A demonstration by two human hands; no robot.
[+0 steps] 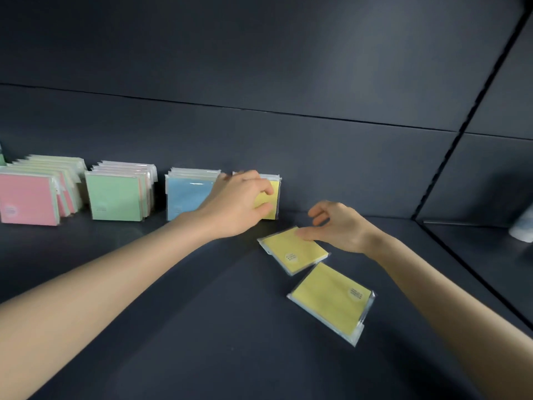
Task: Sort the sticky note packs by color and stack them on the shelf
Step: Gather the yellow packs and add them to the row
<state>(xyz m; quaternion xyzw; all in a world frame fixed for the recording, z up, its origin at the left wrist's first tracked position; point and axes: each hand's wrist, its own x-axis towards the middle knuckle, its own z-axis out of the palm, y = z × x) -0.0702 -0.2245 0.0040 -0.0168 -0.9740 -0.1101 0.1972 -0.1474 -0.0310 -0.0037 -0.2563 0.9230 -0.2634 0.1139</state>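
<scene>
- Head view looks down onto a dark shelf [202, 327]; both bare arms come in from the bottom edge and are cut off there.
- Closest is the near yellow pack [331, 301], lying flat in clear wrap. It has a small round white sticker at one corner, and the writing on it is too tiny to read.
- Just past it, close by, lies the second yellow pack [292, 251], also flat. Its round sticker has writing too small to read.
- The right hand [339, 226] is over the far corner of that second pack. Its thumb touches the pack, and its fingers are loose and spread above, holding nothing.
- The left hand [240, 203] has its fingers and thumb curled on the standing yellow packs [272, 197] at the back wall. The hand hides most of them.
- To the left stand the blue packs [187, 197], partly hidden by the left hand.
- Further left stand the green packs [115, 197], with a faint mark that can't be read.
- Last on the left are the pink packs [27, 199]; green ones show between them, and the row is cut off by the edge. The round sticker is blurry.
- A pale thing [522, 226] at the far right is cut off and hard to make out.
</scene>
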